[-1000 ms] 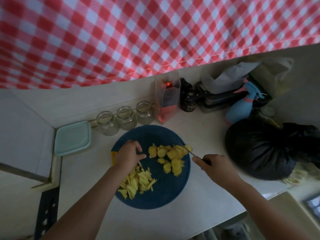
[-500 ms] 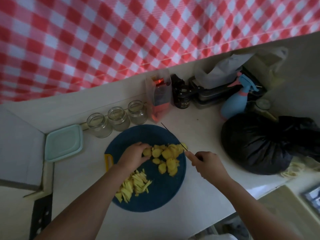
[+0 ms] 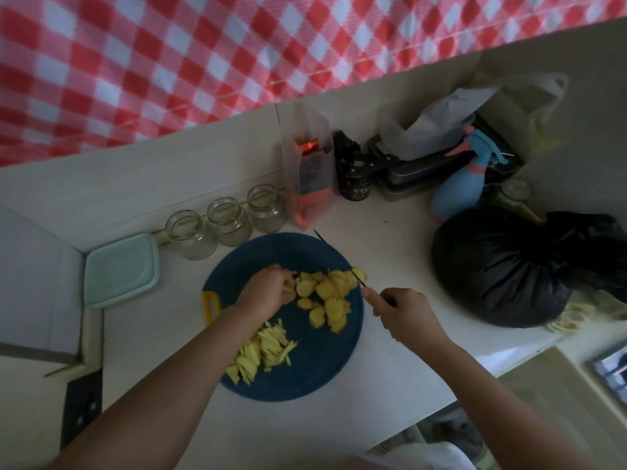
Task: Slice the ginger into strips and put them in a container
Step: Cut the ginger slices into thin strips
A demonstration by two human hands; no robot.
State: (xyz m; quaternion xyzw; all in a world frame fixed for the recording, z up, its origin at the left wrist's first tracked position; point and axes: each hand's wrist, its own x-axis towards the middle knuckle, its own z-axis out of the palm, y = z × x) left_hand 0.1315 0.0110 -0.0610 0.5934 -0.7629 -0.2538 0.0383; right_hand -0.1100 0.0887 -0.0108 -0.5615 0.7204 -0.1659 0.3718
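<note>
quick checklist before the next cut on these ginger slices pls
1. Right hand grips knife: ok
2. Left hand holds ginger slices, apart from the blade: ok
3. Cutting board flat on counter: ok
4. Cut strips piled clear of the blade: ok
5. Teal container open for strips: cannot tell, looks lidded

From the cutting board (image 3: 305, 378), the counter (image 3: 397, 252) lies bare at 2 o'clock, up to the black bag (image 3: 502, 269) that blocks 3 o'clock. It is also bare at 6 and 9 o'clock. Three jars (image 3: 228, 221) stand just beside the rim at 11 o'clock, a clear pouch (image 3: 308, 184) at 12 and a lidded tub (image 3: 120, 269) at 10. On the board, ginger slices (image 3: 334, 300) crowd 2 o'clock and strips (image 3: 261, 351) 7 o'clock. The knife (image 3: 325, 243) crosses the rim at 1 o'clock.
</note>
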